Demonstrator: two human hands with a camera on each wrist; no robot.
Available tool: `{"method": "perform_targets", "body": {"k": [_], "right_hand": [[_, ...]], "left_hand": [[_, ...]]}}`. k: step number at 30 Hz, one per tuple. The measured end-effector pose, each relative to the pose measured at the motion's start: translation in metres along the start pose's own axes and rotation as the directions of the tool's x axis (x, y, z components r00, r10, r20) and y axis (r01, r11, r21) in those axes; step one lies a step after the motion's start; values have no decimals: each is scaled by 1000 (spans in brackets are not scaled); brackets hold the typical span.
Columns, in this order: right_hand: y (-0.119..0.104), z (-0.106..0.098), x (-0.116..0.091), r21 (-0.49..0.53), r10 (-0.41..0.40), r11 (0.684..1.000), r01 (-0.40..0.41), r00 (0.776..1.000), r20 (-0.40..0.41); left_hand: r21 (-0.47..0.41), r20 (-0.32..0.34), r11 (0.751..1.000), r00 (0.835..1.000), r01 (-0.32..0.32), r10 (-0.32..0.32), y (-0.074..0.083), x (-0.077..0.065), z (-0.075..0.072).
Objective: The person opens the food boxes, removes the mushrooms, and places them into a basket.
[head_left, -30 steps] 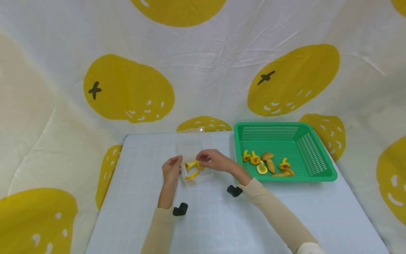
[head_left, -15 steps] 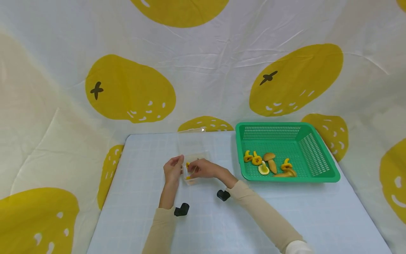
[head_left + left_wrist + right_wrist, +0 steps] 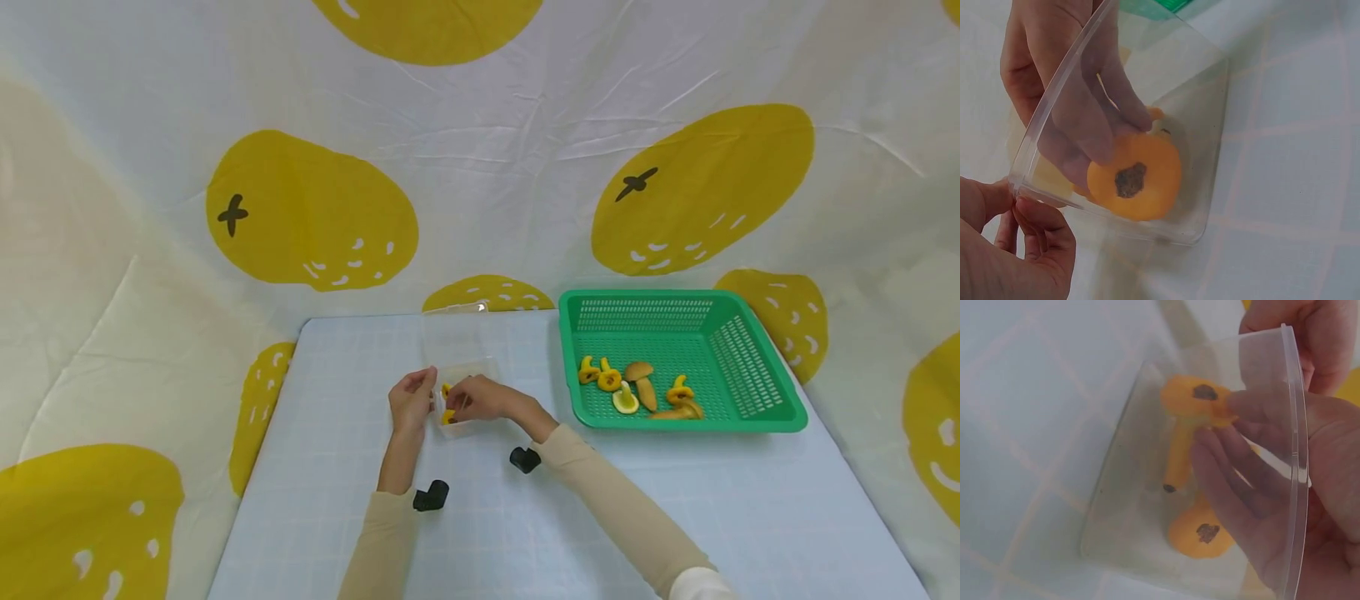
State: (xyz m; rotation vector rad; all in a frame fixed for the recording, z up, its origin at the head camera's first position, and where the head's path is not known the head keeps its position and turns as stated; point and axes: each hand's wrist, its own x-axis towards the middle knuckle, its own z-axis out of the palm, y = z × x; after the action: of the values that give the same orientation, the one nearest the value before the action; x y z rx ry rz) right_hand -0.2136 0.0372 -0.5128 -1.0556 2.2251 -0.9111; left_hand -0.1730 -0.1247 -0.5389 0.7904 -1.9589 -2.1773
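White fabric backdrop (image 3: 502, 217), wrinkled, hung behind and along both sides. Print: large mustard-yellow fruits (image 3: 315, 208), some with dark crosses (image 3: 232, 215). Table (image 3: 480, 517) has pale-blue cover, faint pink grid lines (image 3: 1285, 232). Soft light, cream cast on left side.

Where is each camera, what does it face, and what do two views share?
Head: worn on the head, facing forward and down at green basket and clear box; left hand, right hand, sleeves show.
Left wrist: worn there, facing the box; both hands show.
Right wrist: worn there, facing the box; both hands show.
Both wrist views share: box, yellow mushrooms.
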Motion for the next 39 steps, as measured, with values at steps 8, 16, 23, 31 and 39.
{"method": "perform_targets", "body": {"k": [8, 16, 23, 31, 39], "right_hand": [[-2, -4, -15, -24, -78, 997, 75, 986, -150], [-1, -16, -32, -16, -78, 997, 76, 962, -261], [4, -32, -52, 75, -52, 994, 79, 948, -313], [2, -53, -77, 150, -72, 979, 135, 928, -366], [5, -71, -100, 181, -44, 976, 122, 922, -384]], "left_hand": [[11, -12, 1000, 1000, 13, -13, -1, -1, 1], [35, -32, 999, 999, 28, -27, -2, 0, 1], [24, -30, 1000, 999, 18, -17, 0, -1, 2], [19, -28, 1000, 1000, 10, -9, 1, -3, 2], [31, -21, 999, 1000, 24, -23, 0, -3, 2]]}}
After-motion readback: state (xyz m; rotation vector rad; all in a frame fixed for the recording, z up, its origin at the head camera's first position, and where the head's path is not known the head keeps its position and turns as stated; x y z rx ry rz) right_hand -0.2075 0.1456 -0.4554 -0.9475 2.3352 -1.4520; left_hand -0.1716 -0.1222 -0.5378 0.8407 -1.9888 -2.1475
